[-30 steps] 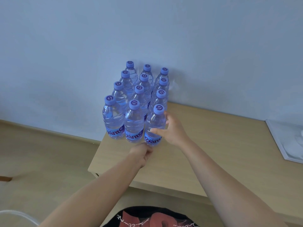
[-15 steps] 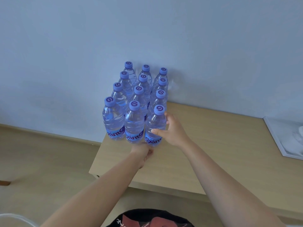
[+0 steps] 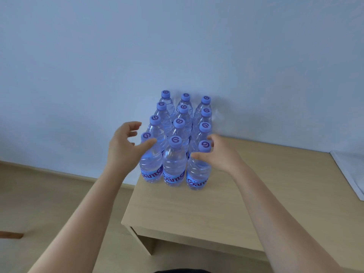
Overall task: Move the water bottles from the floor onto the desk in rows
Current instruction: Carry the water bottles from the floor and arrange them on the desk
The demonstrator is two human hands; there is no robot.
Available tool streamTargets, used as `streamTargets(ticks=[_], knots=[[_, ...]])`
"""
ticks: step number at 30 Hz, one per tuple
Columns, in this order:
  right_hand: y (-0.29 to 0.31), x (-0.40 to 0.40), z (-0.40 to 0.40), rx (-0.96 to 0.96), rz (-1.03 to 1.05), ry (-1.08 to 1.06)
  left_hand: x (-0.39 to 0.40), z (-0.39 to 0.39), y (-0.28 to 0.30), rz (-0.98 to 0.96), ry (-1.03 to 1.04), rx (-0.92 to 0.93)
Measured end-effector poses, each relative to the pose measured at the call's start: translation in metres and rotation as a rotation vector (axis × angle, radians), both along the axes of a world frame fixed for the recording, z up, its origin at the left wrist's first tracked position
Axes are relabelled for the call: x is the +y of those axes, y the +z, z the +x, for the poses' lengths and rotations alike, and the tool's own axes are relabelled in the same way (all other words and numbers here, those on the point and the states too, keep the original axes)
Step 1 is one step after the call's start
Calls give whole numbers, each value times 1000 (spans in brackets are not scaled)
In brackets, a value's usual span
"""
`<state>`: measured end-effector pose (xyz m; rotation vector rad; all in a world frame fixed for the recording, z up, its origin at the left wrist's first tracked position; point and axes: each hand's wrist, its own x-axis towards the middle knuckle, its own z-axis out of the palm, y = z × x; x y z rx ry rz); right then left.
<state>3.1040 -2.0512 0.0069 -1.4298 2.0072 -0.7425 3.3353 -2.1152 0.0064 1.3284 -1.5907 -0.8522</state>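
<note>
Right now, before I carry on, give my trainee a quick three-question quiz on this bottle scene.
1. True or false: the water bottles stand upright on the desk.
2. How many bottles are there? A) 9 B) 12 C) 15
3. Fill in: the left hand and right hand are at the ____ row, fingers spread.

Key: 1 true; 2 B; 3 front

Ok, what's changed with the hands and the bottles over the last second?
The left hand rose from the desk near the front bottles' bases to the front left bottle, fingers spread. The right hand let go of the front right bottle and opened beside it. All twelve bottles stayed in their rows on the desk.
</note>
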Motion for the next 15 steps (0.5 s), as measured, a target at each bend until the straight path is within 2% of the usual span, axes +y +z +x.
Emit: streamTargets(ticks=[4,10,15], knots=[[-11,1,4,-30,24,-21,-13,-3,-27,192,-135,-96],[-14,4,5,-73,-14,-41,-24,1,-33,159,-141,-128],[-5,-1,-4,-162,85,-63,-35,6,-19,221,-164,-86]])
